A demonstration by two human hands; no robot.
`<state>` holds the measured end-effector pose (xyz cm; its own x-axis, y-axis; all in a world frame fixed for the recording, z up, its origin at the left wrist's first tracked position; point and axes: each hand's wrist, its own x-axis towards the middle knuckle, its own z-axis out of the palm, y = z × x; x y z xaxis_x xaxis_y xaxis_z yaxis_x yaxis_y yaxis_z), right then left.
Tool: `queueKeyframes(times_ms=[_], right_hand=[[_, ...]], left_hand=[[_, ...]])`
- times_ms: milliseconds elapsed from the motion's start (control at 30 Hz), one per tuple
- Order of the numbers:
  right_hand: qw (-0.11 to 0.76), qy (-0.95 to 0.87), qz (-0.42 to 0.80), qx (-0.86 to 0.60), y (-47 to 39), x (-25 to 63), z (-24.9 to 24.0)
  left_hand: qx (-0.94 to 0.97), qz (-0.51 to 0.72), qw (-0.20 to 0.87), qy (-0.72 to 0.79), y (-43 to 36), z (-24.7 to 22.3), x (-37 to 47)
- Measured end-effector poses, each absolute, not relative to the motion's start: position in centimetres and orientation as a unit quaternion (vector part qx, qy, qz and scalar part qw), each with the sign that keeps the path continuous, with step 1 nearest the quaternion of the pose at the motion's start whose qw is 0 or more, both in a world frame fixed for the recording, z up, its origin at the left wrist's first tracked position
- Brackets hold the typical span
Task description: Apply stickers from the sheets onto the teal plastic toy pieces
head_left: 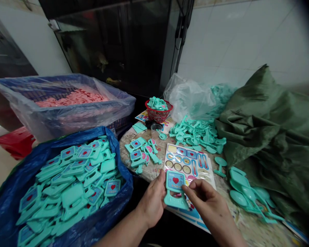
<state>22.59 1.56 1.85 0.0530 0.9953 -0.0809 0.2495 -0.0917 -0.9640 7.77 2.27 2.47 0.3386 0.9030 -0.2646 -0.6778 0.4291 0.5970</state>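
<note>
A turquoise plastic toy monitor (176, 200) with a heart sticker on its screen is held up by my left hand (154, 197), whose fingers close on its left edge. At the screen's lower right corner, the thumb and index finger of my right hand (207, 202) touch the sticker; the other fingers are curled. Beneath and behind the toy lies a sticker sheet (206, 171) with hearts, thermometers and dials; one backing spot at its upper left is bare. My hands hide the lower part of the sheet.
A blue bag (125, 187) full of stickered toy monitors stands left. Behind it is a plastic-lined blue crate (118, 104) of pink pieces. The table bears a red basket (157, 115), a pile of turquoise pieces (195, 133) and loose parts (247, 192). Green cloth (278, 137) drapes right.
</note>
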Motion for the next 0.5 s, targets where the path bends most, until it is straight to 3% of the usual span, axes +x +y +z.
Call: queueKeyframes(times_ms=[500], right_hand=[[0.262,-0.689,0.264,-0.621,0.4,24.0,1.7]], left_hand=[[0.370,0.487,0.684,0.397,1.8,2.6,7.4]])
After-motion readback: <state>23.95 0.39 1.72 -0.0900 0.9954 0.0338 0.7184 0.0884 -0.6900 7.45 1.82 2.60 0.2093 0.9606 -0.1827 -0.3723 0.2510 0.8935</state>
